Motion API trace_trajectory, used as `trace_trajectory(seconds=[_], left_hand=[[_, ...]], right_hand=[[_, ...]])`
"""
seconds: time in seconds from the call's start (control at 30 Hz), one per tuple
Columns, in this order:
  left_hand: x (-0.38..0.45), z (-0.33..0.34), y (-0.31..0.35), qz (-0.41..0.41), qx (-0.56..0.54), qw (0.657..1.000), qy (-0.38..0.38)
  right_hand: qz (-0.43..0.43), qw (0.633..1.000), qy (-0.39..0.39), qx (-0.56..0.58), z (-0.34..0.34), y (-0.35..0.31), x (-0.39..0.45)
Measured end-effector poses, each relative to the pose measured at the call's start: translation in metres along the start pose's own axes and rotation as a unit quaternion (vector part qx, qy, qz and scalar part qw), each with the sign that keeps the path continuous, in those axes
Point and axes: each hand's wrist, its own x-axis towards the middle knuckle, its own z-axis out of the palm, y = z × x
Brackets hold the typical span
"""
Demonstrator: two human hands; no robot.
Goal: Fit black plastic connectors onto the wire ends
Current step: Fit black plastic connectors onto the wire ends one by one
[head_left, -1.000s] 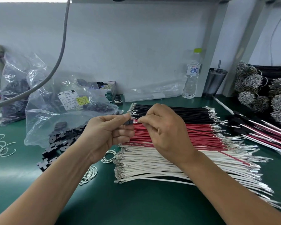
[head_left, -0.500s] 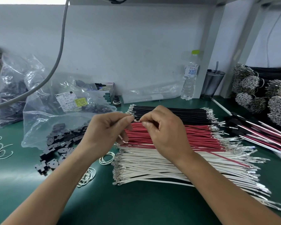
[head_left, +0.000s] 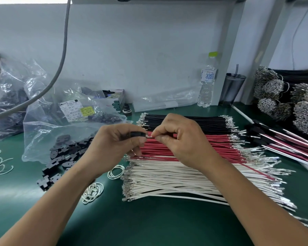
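Note:
My left hand [head_left: 114, 146] grips a small black plastic connector [head_left: 138, 134] between thumb and fingers. My right hand [head_left: 181, 141] pinches the metal-tipped end of a red wire [head_left: 252, 168], whose tip touches the connector's right face. That wire trails down to the right across the white wires. Under my hands three stacks of cut wires lie side by side: black wires [head_left: 212, 121] at the back, red wires [head_left: 219, 144] in the middle, white wires [head_left: 176, 176] at the front. Loose black connectors [head_left: 60, 157] spill from a clear plastic bag [head_left: 48, 132] on the left.
White rubber bands [head_left: 92, 192] lie on the green mat [head_left: 149, 224] near my left forearm. A water bottle [head_left: 207, 82] and a dark tumbler [head_left: 234, 87] stand at the back. Finished harnesses [head_left: 281, 139] and bundles of terminals [head_left: 274, 96] fill the right side. A grey hose [head_left: 60, 59] hangs at left.
The hands have stayed together over the red stack. The black connector now shows in my left fingers, with the red wire's tip against it.

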Motion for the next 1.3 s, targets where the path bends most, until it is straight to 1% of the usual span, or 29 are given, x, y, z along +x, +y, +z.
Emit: trace_trajectory(seconds=[0.1, 0.2, 0.33, 0.43, 0.5, 0.57, 0.6, 0.7, 0.77, 0.83, 0.87, 0.97, 1.0, 1.07, 1.2, 1.3], left_hand=[[0.001, 0.001, -0.002, -0.008, 0.009, 1.000, -0.028], [0.002, 0.001, -0.005, -0.004, 0.018, 1.000, -0.023], [0.000, 0.001, -0.008, 0.019, 0.048, 0.999, -0.001], [0.000, 0.002, -0.009, 0.034, 0.059, 0.997, 0.026], [0.001, 0.003, -0.011, 0.041, 0.106, 0.993, 0.038], [0.000, 0.004, -0.011, 0.036, 0.138, 0.989, 0.039], [0.000, 0.004, -0.011, 0.026, 0.132, 0.990, 0.037], [-0.001, 0.008, -0.004, -0.020, 0.016, 0.999, 0.029], [-0.001, 0.008, -0.002, -0.031, 0.000, 0.999, 0.023], [-0.002, 0.005, 0.001, -0.039, -0.010, 0.999, 0.010], [-0.003, 0.003, 0.002, -0.046, -0.031, 0.998, -0.002], [-0.004, -0.002, 0.007, -0.076, -0.120, 0.989, -0.045], [-0.003, -0.004, 0.008, -0.084, -0.142, 0.985, -0.052], [-0.003, -0.004, 0.009, -0.093, -0.161, 0.981, -0.057], [-0.003, -0.001, 0.010, -0.090, -0.131, 0.987, -0.036], [-0.002, -0.001, 0.010, -0.090, -0.138, 0.986, -0.022]], right_hand=[[0.033, 0.999, -0.015, 0.032, -0.002, 0.002, 0.000], [0.050, 0.998, 0.000, 0.028, 0.000, 0.000, 0.000], [0.035, 0.999, 0.009, -0.024, 0.006, -0.003, -0.002], [0.033, 0.998, 0.035, -0.046, 0.009, -0.008, -0.003], [0.015, 0.995, 0.042, -0.086, 0.010, -0.011, -0.004], [0.000, 0.992, 0.032, -0.121, 0.011, -0.012, -0.004], [0.000, 0.992, 0.028, -0.125, 0.011, -0.012, -0.004], [0.014, 0.995, 0.039, -0.091, 0.007, -0.011, -0.003], [0.007, 0.994, 0.040, -0.104, 0.006, -0.011, -0.002], [-0.004, 0.993, 0.019, -0.114, 0.004, -0.011, -0.001], [0.000, 0.996, 0.007, -0.087, 0.002, -0.011, -0.001], [0.038, 0.998, -0.007, 0.041, -0.004, -0.010, -0.001], [0.043, 0.997, -0.004, 0.057, -0.005, -0.010, -0.001], [0.038, 0.998, 0.008, 0.047, -0.005, -0.010, -0.001], [0.001, 0.999, 0.022, -0.049, -0.009, -0.009, 0.000], [0.002, 0.998, 0.030, -0.063, -0.016, -0.006, 0.001]])
